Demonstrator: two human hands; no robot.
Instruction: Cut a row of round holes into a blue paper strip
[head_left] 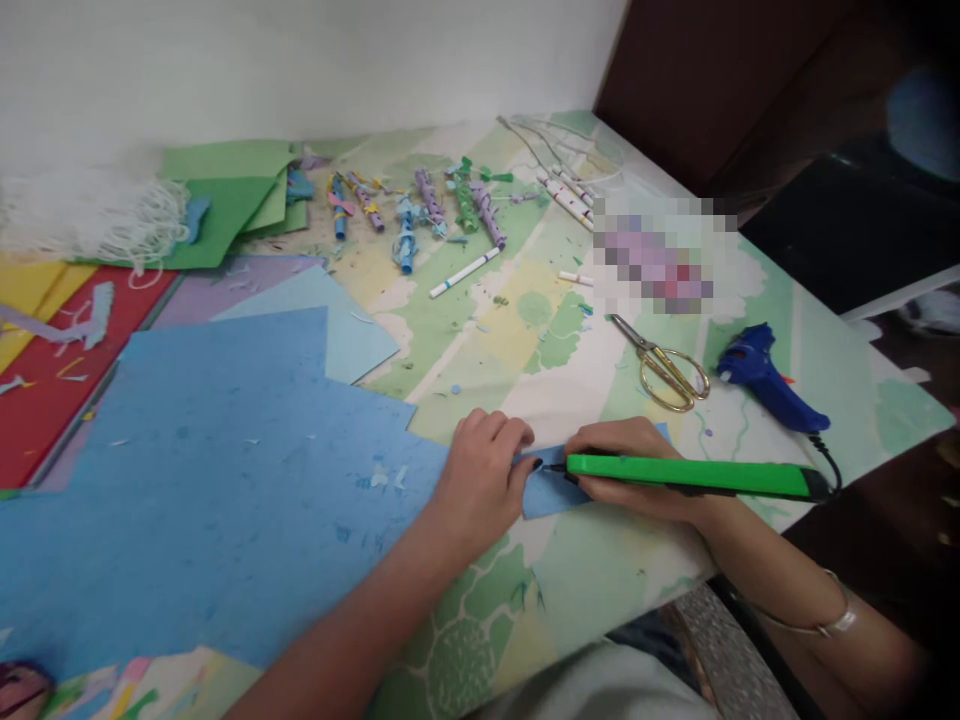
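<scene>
My right hand (634, 465) is closed round a long green utility knife (697, 474) with a black end. Its thin dark tip points left, at a small blue piece of felt or paper (551, 497) on the table. Curled over the left edge of that piece is my left hand (487, 470), thumb and forefinger pressed together close to the knife tip. Its fingers partly hide the piece. Beneath my left wrist lies a large blue sheet (225, 470). Gold-handled scissors (667, 372) and a blue glue gun (772, 380) lie beyond my right hand.
Several decorated paper rolls (406, 235) lie at the back, near a white marker (465, 273) and more markers (566, 200). Green sheets (232, 205), a red sheet (67, 370) and white string (90, 225) are at the left. The table's edge (600, 635) runs near my body.
</scene>
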